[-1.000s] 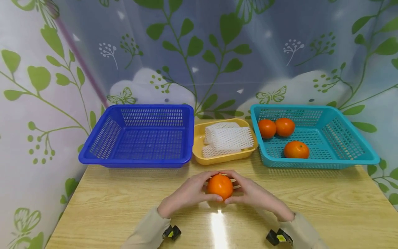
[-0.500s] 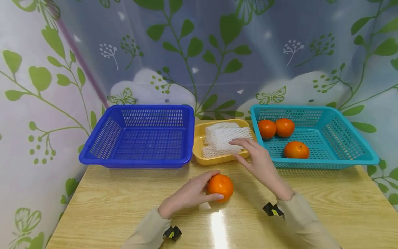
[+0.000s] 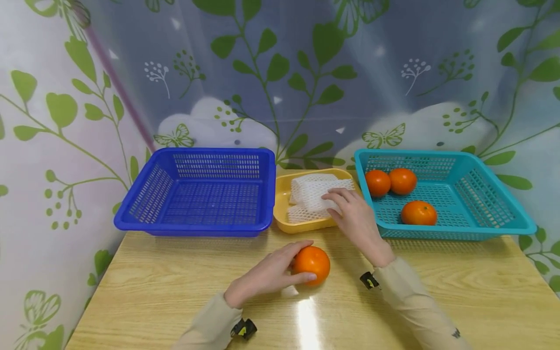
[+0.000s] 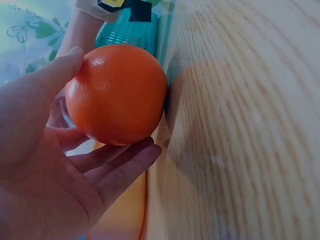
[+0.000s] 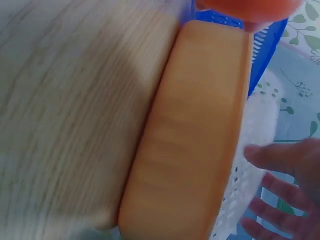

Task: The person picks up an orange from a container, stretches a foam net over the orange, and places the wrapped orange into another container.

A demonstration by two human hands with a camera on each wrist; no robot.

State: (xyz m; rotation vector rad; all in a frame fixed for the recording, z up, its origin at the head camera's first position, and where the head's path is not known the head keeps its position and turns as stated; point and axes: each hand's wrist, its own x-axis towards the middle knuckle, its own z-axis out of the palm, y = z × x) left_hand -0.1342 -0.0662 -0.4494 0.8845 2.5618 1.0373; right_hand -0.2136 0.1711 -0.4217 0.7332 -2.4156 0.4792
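My left hand point(image 3: 273, 272) grips an orange point(image 3: 317, 265) on the wooden table, thumb on the near side and fingers on the far side. In the left wrist view the glossy orange point(image 4: 120, 95) sits between thumb and fingers. White foam fruit nets point(image 3: 310, 194) lie overlapping in a small yellow tray point(image 3: 281, 194). Over the tray's right side, my right hand point(image 3: 356, 218) has its fingertips right at the uppermost net. The right wrist view shows that hand point(image 5: 295, 185) with thumb and fingers apart beside the white net point(image 5: 260, 125).
A dark blue basket point(image 3: 192, 227) stands left of the tray, with nothing inside. To the right, a teal basket point(image 3: 481, 228) holds three oranges point(image 3: 418, 213). Behind them hangs a leaf-patterned cloth point(image 3: 306, 97). Both wrists carry small black devices point(image 3: 369, 280).
My right hand has left the orange and moved up to the foam nets in the yellow tray. My left hand has stayed on the orange.
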